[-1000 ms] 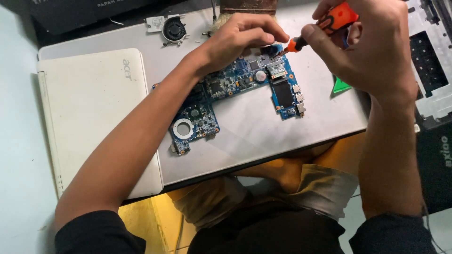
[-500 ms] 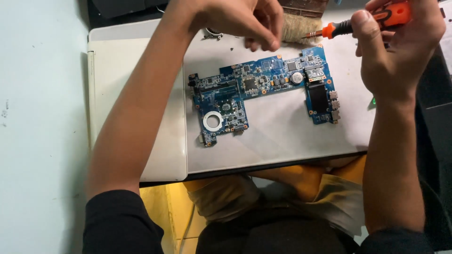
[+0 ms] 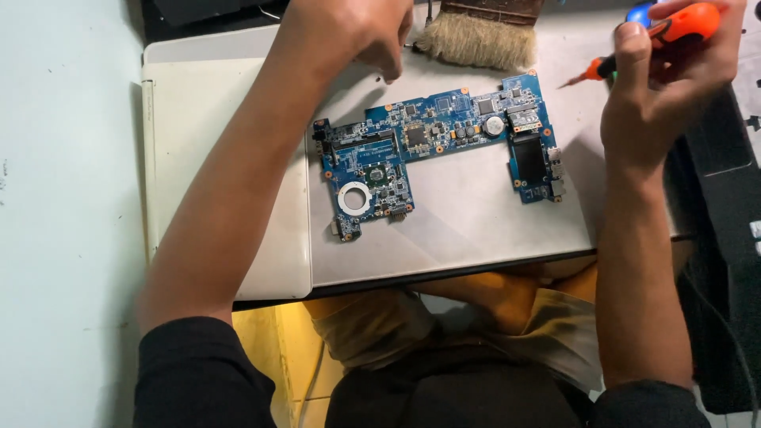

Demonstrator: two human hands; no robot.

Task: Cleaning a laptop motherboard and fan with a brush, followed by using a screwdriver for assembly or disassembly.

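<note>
A blue circuit board (image 3: 444, 147) lies flat on a silver laptop lid (image 3: 476, 230). My right hand (image 3: 666, 87) grips an orange-handled screwdriver (image 3: 658, 40), its tip pointing left, just right of and above the board's upper right corner. My left hand (image 3: 357, 32) hovers past the board's far edge with fingers curled downward; whether it pinches something small I cannot tell. A wide bristle brush (image 3: 479, 36) lies beside that hand, behind the board.
A white closed laptop (image 3: 214, 158) lies under the silver lid's left side. Dark equipment (image 3: 725, 206) stands on the right. A pale table surface (image 3: 63, 198) stretches to the left. My lap shows below the lid's near edge.
The view shifted, so everything sits further right and lower. My left hand lifted off the board and moved beyond its far edge. The screwdriver tip drew away from the board to the right.
</note>
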